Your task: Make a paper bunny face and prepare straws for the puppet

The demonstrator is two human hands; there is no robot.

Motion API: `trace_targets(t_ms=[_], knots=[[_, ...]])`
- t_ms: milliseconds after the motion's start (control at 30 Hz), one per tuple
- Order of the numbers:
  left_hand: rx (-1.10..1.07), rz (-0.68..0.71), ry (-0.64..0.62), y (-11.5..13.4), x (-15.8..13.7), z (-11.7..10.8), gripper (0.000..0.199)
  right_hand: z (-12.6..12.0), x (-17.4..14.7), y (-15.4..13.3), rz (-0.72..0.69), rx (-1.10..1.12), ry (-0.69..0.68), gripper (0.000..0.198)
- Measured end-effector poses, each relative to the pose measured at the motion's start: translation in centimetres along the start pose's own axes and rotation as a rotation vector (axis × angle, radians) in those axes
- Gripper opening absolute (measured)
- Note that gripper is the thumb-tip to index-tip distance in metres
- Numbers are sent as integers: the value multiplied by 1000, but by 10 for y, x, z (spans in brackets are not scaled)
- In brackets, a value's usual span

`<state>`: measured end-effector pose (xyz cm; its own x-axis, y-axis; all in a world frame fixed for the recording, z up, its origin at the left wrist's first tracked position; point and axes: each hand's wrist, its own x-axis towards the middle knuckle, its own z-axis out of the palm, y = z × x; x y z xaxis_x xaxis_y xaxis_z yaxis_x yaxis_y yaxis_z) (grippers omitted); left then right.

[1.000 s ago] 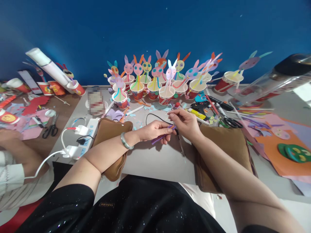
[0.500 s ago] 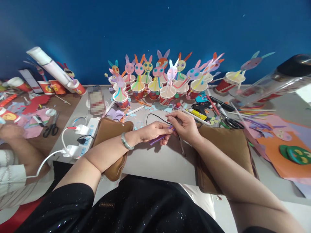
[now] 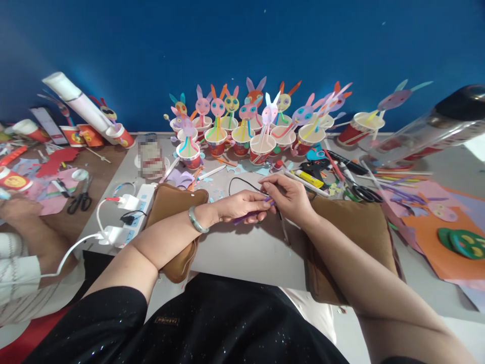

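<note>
In the head view, my left hand (image 3: 240, 206) pinches a narrow purple paper strip (image 3: 242, 219), whose loose end sticks out below the fingers. My right hand (image 3: 290, 198) is closed at the strip's other end, thumb and fingers bent together right beside the left fingertips. Part of the strip is hidden by my fingers. A thin black cord (image 3: 232, 183) loops on the table behind my hands. Beyond it stand several paper cups (image 3: 263, 149) with rabbit-like paper heads on coloured strips.
Brown cushions (image 3: 350, 242) lie under both forearms. A white power strip (image 3: 141, 207) is at the left, near a co-worker's arm (image 3: 36, 237). To the right are black scissors (image 3: 366, 193), a yellow glue tube (image 3: 309, 178), a clear bottle (image 3: 424, 131) and orange paper (image 3: 428, 247).
Both hands stay nearly where they were, with only a slight shift of the fingers on the purple strip. The whole view has moved very slightly.
</note>
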<state>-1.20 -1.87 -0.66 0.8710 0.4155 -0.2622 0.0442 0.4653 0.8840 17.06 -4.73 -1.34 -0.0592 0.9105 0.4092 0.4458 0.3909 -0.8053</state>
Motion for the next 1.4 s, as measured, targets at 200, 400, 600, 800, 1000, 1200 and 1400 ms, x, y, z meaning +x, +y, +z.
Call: trace_targets(t_ms=[200,400,600,800,1000,1200,1400], knots=[[13,27,49,4,-2,-1,39,-11,5,2,85,128,-29,25],[39,87,93,3,0,-6,39,-17,9,6,66,130,-54,25],[156,146,89,0,1,-4,33,-14,7,4,28,27,-10,22],[210,81,45,0,-2,1,40,-12,7,3,-47,-47,-30,18],[188,35,19,-1,-1,3,47,-10,7,6,-141,-84,-72,14],[203,22,-19,0,-3,1,40,-9,7,8,-155,-102,-106,14],[215,-13,10,1,-3,3,38,-10,7,9,-151,-105,-123,15]])
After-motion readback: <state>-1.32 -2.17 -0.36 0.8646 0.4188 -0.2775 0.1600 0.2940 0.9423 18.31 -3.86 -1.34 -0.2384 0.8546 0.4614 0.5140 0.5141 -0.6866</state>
